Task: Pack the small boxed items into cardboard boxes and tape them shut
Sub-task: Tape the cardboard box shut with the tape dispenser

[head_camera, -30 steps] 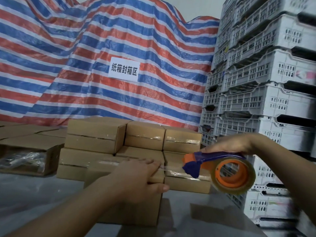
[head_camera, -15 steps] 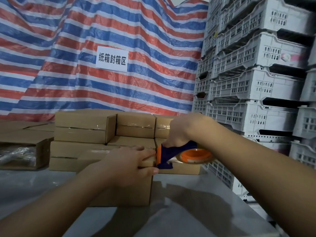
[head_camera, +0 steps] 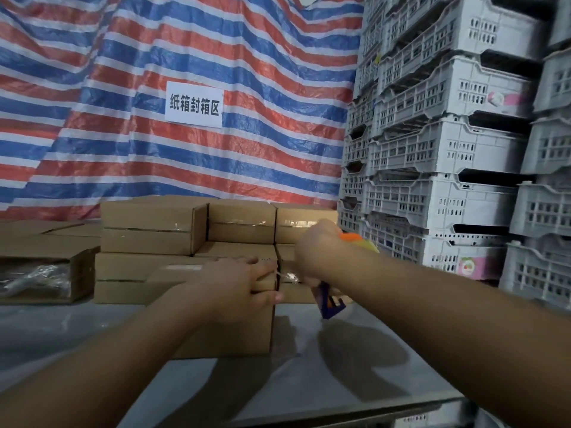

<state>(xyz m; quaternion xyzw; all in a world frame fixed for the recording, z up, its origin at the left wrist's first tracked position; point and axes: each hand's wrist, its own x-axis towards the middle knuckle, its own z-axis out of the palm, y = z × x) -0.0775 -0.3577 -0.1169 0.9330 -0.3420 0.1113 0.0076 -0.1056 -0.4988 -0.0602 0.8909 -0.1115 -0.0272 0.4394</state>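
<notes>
A brown cardboard box (head_camera: 247, 332) stands on the grey table in front of me. My left hand (head_camera: 238, 285) rests on its top right edge, fingers over the top and thumb on the right side. My right hand (head_camera: 321, 251) grips a blue and orange tape dispenser (head_camera: 332, 304) just right of the box, its blue blade end pointing down. A short strip of clear tape (head_camera: 285, 274) runs from the box's top edge to the dispenser. The tape roll is mostly hidden behind my right hand.
Taped cardboard boxes (head_camera: 191, 236) are stacked two high behind the box. An open carton (head_camera: 43, 273) with plastic-wrapped contents lies at the left. Stacked white plastic crates (head_camera: 448, 149) fill the right. A striped tarp (head_camera: 185, 57) with a white sign hangs behind. The table edge (head_camera: 340, 415) runs bottom right.
My right hand has swung the dispenser from out at the right to the box's right edge and tipped it downward. My left hand has stayed on the box top.
</notes>
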